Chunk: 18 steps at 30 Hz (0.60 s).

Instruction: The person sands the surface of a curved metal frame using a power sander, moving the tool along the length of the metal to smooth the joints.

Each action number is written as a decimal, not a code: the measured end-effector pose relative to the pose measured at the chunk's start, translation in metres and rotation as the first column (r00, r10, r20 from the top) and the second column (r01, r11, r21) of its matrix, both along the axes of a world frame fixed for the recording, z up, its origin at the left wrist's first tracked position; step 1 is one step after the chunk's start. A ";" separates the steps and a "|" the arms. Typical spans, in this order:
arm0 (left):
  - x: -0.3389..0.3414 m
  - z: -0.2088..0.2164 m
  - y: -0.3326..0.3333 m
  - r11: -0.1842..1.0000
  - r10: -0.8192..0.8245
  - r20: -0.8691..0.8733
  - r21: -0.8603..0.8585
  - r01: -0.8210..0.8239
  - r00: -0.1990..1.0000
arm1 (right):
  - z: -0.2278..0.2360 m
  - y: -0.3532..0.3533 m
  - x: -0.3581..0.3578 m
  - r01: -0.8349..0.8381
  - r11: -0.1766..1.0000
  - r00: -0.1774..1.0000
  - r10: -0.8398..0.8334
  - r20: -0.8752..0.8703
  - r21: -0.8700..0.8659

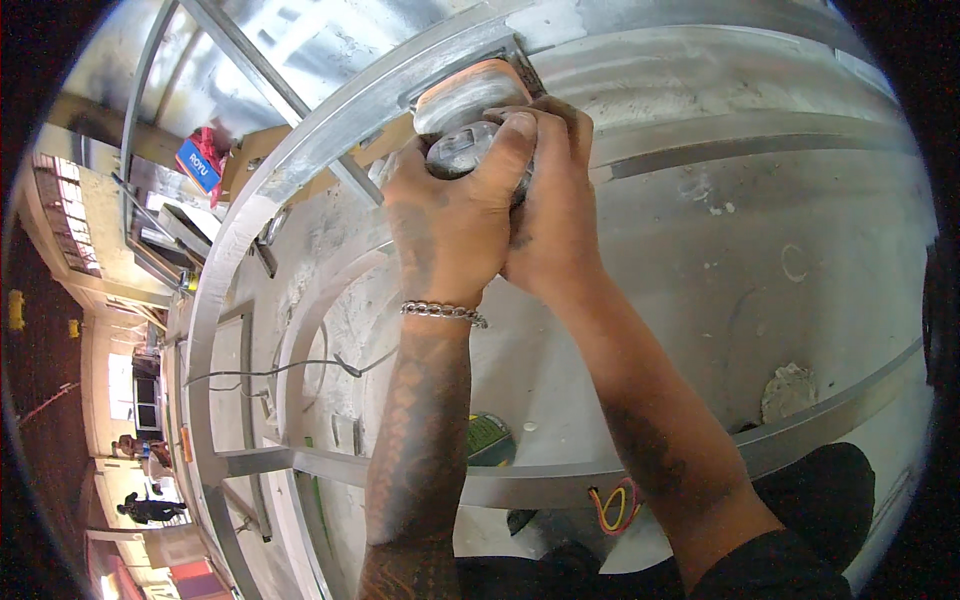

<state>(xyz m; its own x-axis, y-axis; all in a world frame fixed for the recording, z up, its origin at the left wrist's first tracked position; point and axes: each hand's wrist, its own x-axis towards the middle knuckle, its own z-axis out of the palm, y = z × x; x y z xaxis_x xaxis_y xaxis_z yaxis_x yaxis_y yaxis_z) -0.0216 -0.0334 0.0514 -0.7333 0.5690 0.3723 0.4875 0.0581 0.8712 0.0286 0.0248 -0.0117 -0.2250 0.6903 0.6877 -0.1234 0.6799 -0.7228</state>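
Both my hands are wrapped round a dusty orange-and-grey palm sander (474, 98). Its flat pad lies against the curved grey metal frame (330, 125) at the top of the view. My left hand (445, 230), with a chain bracelet at its wrist, grips the sander's near side, thumb over the rounded top. From the right, my right hand (555, 205) closes on the same body, touching the left hand. The sander's underside and some fingertips are hidden.
A blue-and-red box (200, 165) stands beyond the frame at upper left. A dark cable (345, 368) crosses the frame's left part. A green-labelled round can (490, 440) sits on the floor behind my left forearm; coloured wires (612, 508) hang below. Two people are far left.
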 end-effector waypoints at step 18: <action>0.004 -0.008 0.007 0.999 -0.014 -0.123 -0.047 0.008 0.992 | -0.015 0.010 0.003 -0.068 0.997 0.998 0.067 -0.016 -0.046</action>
<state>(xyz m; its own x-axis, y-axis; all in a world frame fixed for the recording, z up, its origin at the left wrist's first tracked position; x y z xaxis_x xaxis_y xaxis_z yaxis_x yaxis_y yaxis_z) -0.0173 -0.0262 0.0432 -0.6772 0.5953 0.4324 0.5915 0.0909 0.8012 0.0320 0.0349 -0.0263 -0.2627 0.7050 0.6588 -0.1781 0.6356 -0.7512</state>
